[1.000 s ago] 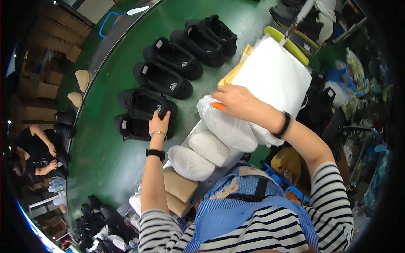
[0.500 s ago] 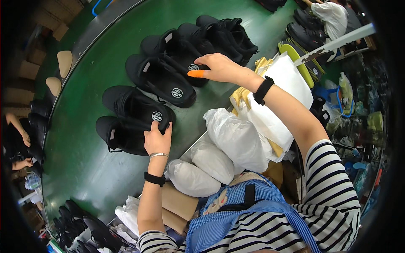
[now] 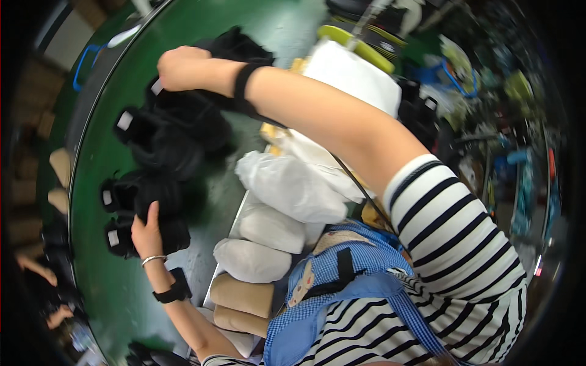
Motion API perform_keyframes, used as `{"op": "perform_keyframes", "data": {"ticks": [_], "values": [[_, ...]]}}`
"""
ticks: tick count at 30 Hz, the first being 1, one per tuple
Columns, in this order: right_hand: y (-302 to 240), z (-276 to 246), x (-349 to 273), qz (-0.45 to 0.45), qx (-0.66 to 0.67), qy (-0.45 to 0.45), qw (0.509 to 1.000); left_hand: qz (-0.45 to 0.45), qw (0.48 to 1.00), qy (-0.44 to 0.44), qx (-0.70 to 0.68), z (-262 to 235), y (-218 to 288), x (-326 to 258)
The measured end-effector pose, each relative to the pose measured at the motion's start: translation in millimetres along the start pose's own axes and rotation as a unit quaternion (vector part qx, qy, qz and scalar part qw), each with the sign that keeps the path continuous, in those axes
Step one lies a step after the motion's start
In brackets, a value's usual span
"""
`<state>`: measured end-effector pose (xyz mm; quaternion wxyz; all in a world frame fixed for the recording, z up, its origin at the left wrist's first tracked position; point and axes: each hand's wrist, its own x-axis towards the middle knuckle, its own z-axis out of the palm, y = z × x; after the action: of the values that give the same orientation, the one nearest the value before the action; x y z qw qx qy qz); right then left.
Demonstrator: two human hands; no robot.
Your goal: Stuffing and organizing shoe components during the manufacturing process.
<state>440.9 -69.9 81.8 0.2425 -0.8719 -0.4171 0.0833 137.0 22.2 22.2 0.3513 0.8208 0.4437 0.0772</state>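
Several black shoes lie side by side on a green table (image 3: 207, 195), with pale tags on them. Nearest my left hand (image 3: 146, 236) are two shoes, a lower one (image 3: 174, 235) and one above it (image 3: 162, 189). That hand grips them, thumb upright against the upper shoe and fingers mostly hidden. Farther off, my right hand (image 3: 183, 68) bends down over the far end of another black shoe (image 3: 183, 116). Its fingers curl under, out of sight and blurred, so its hold cannot be made out. One more shoe (image 3: 165, 146) lies between the hands.
White stuffed bags (image 3: 287, 186) and tan rounded forms (image 3: 241, 296) line the table's near edge. A white sheet (image 3: 354, 73) lies by a lime-green piece (image 3: 357, 46) at right. Another person's hands (image 3: 58, 314) show at far left. Cluttered shelves (image 3: 488, 158) stand at right.
The view has shifted. My right hand has reached farther across the shoes and curled down; my left hand has moved leftward with the near shoes. The round insole marks no longer show.
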Motion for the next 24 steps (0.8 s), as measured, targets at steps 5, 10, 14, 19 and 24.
{"op": "perform_keyframes", "data": {"ticks": [5,10,14,19,24], "values": [[30.0,30.9,-52.3,-0.081,-0.005,0.026,0.996,0.065,0.988,-0.046,0.132,28.5,2.9,5.9],[22.5,90.7,-75.0,-0.040,-0.029,-0.004,0.999,0.046,0.987,-0.050,0.148,80.1,-25.7,-21.1],[8.6,121.4,-66.0,-0.001,-0.001,-0.060,0.998,0.016,0.987,-0.026,0.159,85.8,-43.9,-27.6],[8.7,154.2,-71.3,0.020,-0.037,-0.007,0.999,0.014,0.983,0.008,0.184,90.3,-29.6,-38.2],[0.8,155.8,-70.0,-0.047,-0.109,-0.035,0.992,-0.065,0.981,-0.005,0.183,82.3,-26.3,-42.7]]}}
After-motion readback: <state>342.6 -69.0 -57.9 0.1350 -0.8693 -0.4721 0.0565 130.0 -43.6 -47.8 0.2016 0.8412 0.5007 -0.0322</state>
